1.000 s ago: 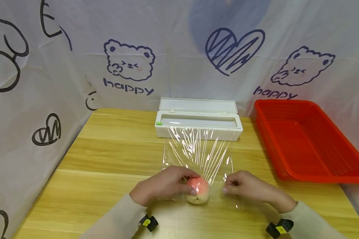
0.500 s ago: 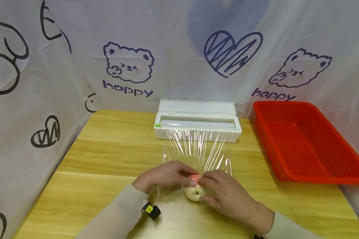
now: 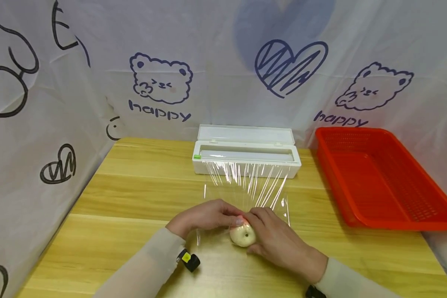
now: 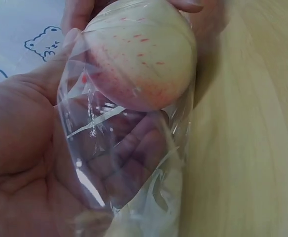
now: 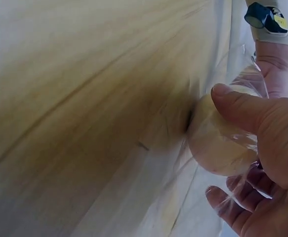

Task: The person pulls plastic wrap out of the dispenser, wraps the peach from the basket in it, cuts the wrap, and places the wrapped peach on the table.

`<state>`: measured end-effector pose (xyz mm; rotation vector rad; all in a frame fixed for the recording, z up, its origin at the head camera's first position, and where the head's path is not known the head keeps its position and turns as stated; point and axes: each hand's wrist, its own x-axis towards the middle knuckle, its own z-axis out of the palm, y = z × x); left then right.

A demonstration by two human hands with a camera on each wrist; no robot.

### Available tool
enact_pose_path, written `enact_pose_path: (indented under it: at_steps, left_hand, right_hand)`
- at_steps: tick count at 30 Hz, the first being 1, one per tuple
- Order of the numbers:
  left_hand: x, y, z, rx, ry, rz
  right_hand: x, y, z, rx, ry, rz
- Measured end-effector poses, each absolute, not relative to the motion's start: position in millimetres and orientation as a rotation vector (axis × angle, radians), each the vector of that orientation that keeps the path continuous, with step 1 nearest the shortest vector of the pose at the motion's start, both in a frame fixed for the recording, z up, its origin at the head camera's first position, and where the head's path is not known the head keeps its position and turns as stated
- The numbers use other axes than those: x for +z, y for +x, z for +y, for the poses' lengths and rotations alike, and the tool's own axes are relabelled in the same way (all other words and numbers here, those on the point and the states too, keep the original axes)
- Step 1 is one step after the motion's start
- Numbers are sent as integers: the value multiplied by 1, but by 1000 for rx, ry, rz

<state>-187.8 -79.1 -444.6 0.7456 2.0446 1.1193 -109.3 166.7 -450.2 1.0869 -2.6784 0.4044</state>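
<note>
A peach, cream and pink (image 3: 243, 236), sits near the table's front with clear film (image 3: 246, 194) over it, the film running back to a white dispenser box (image 3: 247, 166). From the left, my left hand (image 3: 208, 215) grips the peach, its thumb on the pink side. My right hand (image 3: 279, 242) curls round the other side, its thumb low by the fruit. Film wraps the peach (image 4: 144, 54) in the left wrist view and hangs across the left palm (image 4: 30, 148). In the right wrist view the right thumb presses film against the peach (image 5: 218, 143).
The dispenser's lid (image 3: 246, 134) stands raised at the back, with a film roll inside the box. An empty red basket (image 3: 372, 174) is at the right. White cloth with drawings (image 3: 223, 62) hangs behind and on the left of the wooden table (image 3: 134, 186).
My right hand has come leftward from the film's right side onto the peach. The peach has turned, showing more of its cream side and dark stem spot.
</note>
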Motion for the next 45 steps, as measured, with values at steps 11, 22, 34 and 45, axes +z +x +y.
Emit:
enact_pose_path:
  at_steps: [11,22,34,45]
  left_hand:
    - [-431,-189,-99,911,777,2452]
    - [-413,-146,-77,611,1219,2792]
    - [-438,-148,-64,531,1231,2784]
    - [-432,-159,-63,597,1131,2684]
  right_hand:
    - [-448,-122,164,470,1068,-2750]
    - [-442,-131,166,643,1001,-2936]
    - [-443,-145,167,874,991,-3021]
    - [-438,-145,191,964,909,-3081]
